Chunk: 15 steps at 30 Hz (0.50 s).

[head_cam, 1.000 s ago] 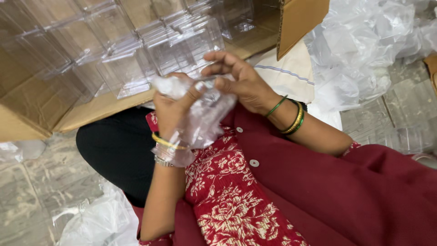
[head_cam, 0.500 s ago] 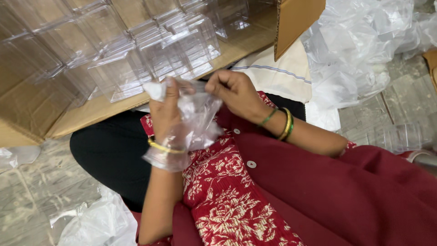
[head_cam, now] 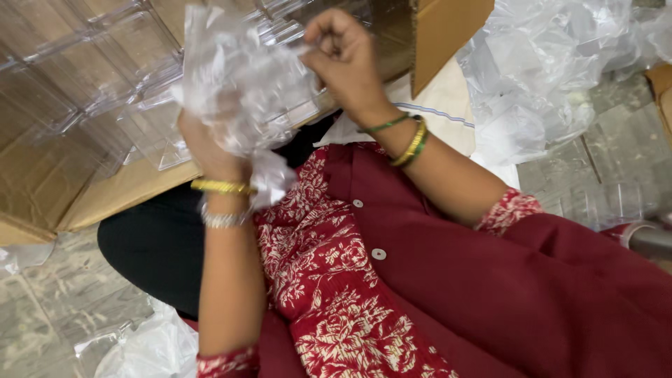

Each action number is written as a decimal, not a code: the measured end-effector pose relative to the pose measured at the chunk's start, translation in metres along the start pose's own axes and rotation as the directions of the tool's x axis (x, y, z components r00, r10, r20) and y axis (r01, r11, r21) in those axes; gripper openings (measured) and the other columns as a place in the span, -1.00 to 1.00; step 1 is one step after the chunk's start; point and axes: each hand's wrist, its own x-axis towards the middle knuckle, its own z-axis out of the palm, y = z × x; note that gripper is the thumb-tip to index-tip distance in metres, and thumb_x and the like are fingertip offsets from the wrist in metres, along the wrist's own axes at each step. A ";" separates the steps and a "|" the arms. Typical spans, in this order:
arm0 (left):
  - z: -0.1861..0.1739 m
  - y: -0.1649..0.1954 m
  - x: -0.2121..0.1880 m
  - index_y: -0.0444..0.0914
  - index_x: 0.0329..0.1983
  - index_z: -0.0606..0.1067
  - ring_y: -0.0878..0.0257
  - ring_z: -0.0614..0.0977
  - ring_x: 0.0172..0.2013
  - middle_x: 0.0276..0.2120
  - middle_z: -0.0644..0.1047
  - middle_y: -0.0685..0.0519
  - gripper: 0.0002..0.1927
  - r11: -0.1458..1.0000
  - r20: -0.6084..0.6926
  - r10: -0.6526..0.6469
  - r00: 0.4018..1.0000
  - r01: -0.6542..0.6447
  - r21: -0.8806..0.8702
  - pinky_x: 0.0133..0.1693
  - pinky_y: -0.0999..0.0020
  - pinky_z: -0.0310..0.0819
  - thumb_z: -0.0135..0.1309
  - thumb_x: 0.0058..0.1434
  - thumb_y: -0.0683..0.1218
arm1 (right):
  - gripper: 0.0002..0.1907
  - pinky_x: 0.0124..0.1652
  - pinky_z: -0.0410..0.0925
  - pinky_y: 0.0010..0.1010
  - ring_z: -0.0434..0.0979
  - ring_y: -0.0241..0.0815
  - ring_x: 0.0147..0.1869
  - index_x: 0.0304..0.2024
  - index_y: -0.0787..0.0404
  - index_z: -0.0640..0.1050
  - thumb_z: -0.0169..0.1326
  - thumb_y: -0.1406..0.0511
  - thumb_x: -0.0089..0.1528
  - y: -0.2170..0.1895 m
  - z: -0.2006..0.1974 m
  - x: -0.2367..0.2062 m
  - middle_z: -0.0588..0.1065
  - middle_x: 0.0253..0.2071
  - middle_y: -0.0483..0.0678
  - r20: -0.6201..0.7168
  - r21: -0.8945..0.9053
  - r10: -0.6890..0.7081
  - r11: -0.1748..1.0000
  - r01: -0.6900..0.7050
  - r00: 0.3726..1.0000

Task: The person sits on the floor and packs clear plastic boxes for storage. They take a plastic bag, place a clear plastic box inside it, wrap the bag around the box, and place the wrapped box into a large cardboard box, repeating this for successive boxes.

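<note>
Crumpled clear plastic bag (head_cam: 241,84), glossy and creased, gripped by left hand (head_cam: 210,143); right hand (head_cam: 346,59) fingers pinch its edge.

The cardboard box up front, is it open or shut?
Open. The cardboard box has its flap folded out, and rows of clear plastic containers show inside. Both hands are out of it, holding a plastic bag.

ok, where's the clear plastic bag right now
In the head view the clear plastic bag is up at the top centre-left, held between the left hand and the right hand, in front of the cardboard box of clear plastic containers.
</note>
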 end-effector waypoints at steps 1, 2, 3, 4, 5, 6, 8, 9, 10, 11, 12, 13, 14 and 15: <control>0.005 -0.009 0.005 -0.32 -0.03 0.56 0.23 0.66 -0.17 -0.18 0.62 0.02 -0.70 0.999 -0.029 0.049 0.998 -0.048 0.020 -0.16 0.34 0.56 0.08 0.37 0.01 | -0.82 -0.31 0.34 -0.42 0.39 -0.26 -0.32 -0.09 0.32 0.52 0.16 0.51 0.26 0.017 0.006 0.008 0.43 -0.29 -0.12 0.000 -0.135 -0.136 0.982 0.134 0.991; 0.012 -0.019 0.008 -0.32 0.01 0.54 0.22 0.66 -0.15 -0.14 0.61 0.02 -0.69 0.994 -0.053 0.100 0.994 -0.098 0.041 -0.15 0.32 0.56 0.08 0.38 0.00 | -0.82 -0.22 0.36 -0.45 0.44 -0.26 -0.21 -0.05 0.32 0.56 0.14 0.52 0.29 0.031 0.009 0.012 0.45 -0.22 -0.11 0.018 -0.268 -0.268 0.927 0.263 0.963; 0.019 -0.029 0.009 -0.32 0.05 0.52 0.21 0.66 -0.13 -0.11 0.61 0.01 -0.68 0.987 -0.074 0.152 0.986 -0.148 0.060 -0.13 0.31 0.57 0.08 0.40 0.00 | -0.80 -0.13 0.39 -0.48 0.48 -0.26 -0.11 -0.01 0.32 0.61 0.13 0.52 0.32 0.043 0.010 0.016 0.46 -0.15 -0.09 0.054 -0.396 -0.391 0.836 0.380 0.919; 0.026 -0.039 0.010 -0.32 0.09 0.51 0.20 0.66 -0.11 -0.08 0.60 0.00 -0.67 0.977 -0.092 0.204 0.975 -0.197 0.079 -0.11 0.29 0.58 0.08 0.41 0.00 | -0.80 -0.13 0.40 -0.51 0.50 -0.29 -0.12 0.00 0.31 0.60 0.11 0.51 0.33 0.052 0.011 0.017 0.48 -0.15 -0.11 0.052 -0.419 -0.352 0.842 0.340 0.935; 0.032 -0.048 0.010 -0.33 0.12 0.49 0.19 0.66 -0.09 -0.05 0.59 0.00 -0.66 0.965 -0.110 0.256 0.960 -0.246 0.097 -0.10 0.27 0.59 0.08 0.43 -0.01 | -0.79 -0.13 0.41 -0.54 0.52 -0.32 -0.13 0.02 0.30 0.60 0.09 0.50 0.34 0.056 0.009 0.016 0.49 -0.14 -0.13 0.049 -0.442 -0.312 0.845 0.301 0.949; 0.036 -0.055 0.008 -0.33 0.16 0.47 0.17 0.66 -0.07 -0.02 0.59 -0.01 -0.65 0.949 -0.126 0.305 0.944 -0.292 0.116 -0.08 0.26 0.59 0.08 0.45 -0.01 | -0.79 -0.13 0.42 -0.56 0.54 -0.36 -0.14 0.03 0.28 0.60 0.08 0.49 0.35 0.059 0.008 0.014 0.50 -0.14 -0.15 0.045 -0.465 -0.270 0.847 0.259 0.962; 0.040 -0.062 0.002 -0.32 0.18 0.41 0.20 0.64 -0.14 0.01 0.55 -0.04 -0.60 0.960 -0.112 -0.012 0.994 -0.020 -0.281 -0.24 0.33 0.60 0.07 0.33 -0.07 | -0.76 -0.17 0.43 -0.54 0.53 -0.37 -0.15 0.04 0.27 0.59 0.03 0.48 0.34 0.053 0.003 0.006 0.55 -0.13 -0.14 0.033 -0.242 -0.075 0.967 0.080 0.997; 0.041 -0.062 0.000 -0.31 0.19 0.38 0.21 0.64 -0.17 0.03 0.54 -0.06 -0.57 0.880 -0.057 -0.159 0.986 0.115 -0.461 -0.33 0.37 0.61 0.06 0.27 -0.10 | -0.75 -0.20 0.43 -0.53 0.52 -0.38 -0.15 0.05 0.27 0.58 0.01 0.48 0.34 0.047 0.002 0.000 0.57 -0.12 -0.14 0.047 -0.124 0.016 0.992 -0.010 0.999; 0.040 -0.060 -0.003 -0.28 0.20 0.40 0.23 0.61 -0.26 -0.03 0.54 -0.05 -0.57 0.787 -0.008 -0.274 0.962 0.220 -0.576 -0.42 0.40 0.52 0.06 0.28 -0.09 | -0.76 -0.12 0.43 -0.50 0.52 -0.35 -0.12 0.06 0.29 0.58 0.02 0.48 0.37 0.039 0.000 -0.005 0.57 -0.10 -0.10 0.044 -0.085 -0.033 0.996 0.037 0.999; 0.037 -0.055 -0.007 -0.25 0.20 0.42 0.25 0.58 -0.35 -0.10 0.54 -0.03 -0.58 0.667 0.059 -0.384 0.921 0.321 -0.672 -0.51 0.43 0.43 0.07 0.29 -0.08 | -0.78 -0.04 0.43 -0.47 0.52 -0.33 -0.10 0.07 0.31 0.58 0.02 0.48 0.40 0.031 0.000 -0.010 0.57 -0.08 -0.06 0.038 -0.047 -0.075 0.996 0.077 0.996; 0.033 -0.048 -0.012 -0.22 0.21 0.44 0.27 0.55 -0.43 -0.16 0.54 -0.02 -0.58 0.522 0.141 -0.480 0.866 0.412 -0.747 -0.60 0.45 0.34 0.07 0.29 -0.07 | -0.79 0.03 0.43 -0.44 0.51 -0.31 -0.07 0.08 0.33 0.58 0.03 0.48 0.42 0.023 -0.001 -0.015 0.56 -0.06 -0.02 0.030 -0.009 -0.113 0.993 0.114 0.993; 0.028 -0.039 -0.018 -0.21 0.19 0.40 0.27 0.57 -0.43 -0.14 0.57 -0.03 -0.59 0.552 0.119 -0.462 0.879 0.390 -0.737 -0.59 0.43 0.36 0.06 0.26 -0.15 | -0.77 0.11 0.41 -0.43 0.49 -0.30 0.03 0.12 0.33 0.55 0.02 0.46 0.43 0.015 -0.001 -0.019 0.53 0.01 -0.03 0.070 -0.016 -0.144 0.989 0.145 0.987; 0.023 -0.030 -0.023 -0.20 0.18 0.36 0.26 0.58 -0.43 -0.11 0.60 -0.03 -0.57 0.581 0.100 -0.441 0.892 0.369 -0.725 -0.59 0.40 0.39 0.06 0.22 -0.22 | -0.74 0.18 0.38 -0.43 0.47 -0.28 0.13 0.17 0.32 0.51 0.00 0.43 0.44 0.008 -0.001 -0.023 0.50 0.09 -0.04 0.107 -0.024 -0.175 0.984 0.178 0.979; 0.020 -0.019 -0.028 -0.19 0.16 0.32 0.26 0.59 -0.43 -0.09 0.63 -0.03 -0.54 0.609 0.083 -0.416 0.906 0.345 -0.714 -0.58 0.38 0.42 0.05 0.19 -0.29 | -0.71 0.25 0.35 -0.42 0.45 -0.27 0.23 0.21 0.32 0.47 -0.01 0.41 0.44 0.002 -0.001 -0.026 0.47 0.16 -0.04 0.144 -0.032 -0.207 0.976 0.213 0.968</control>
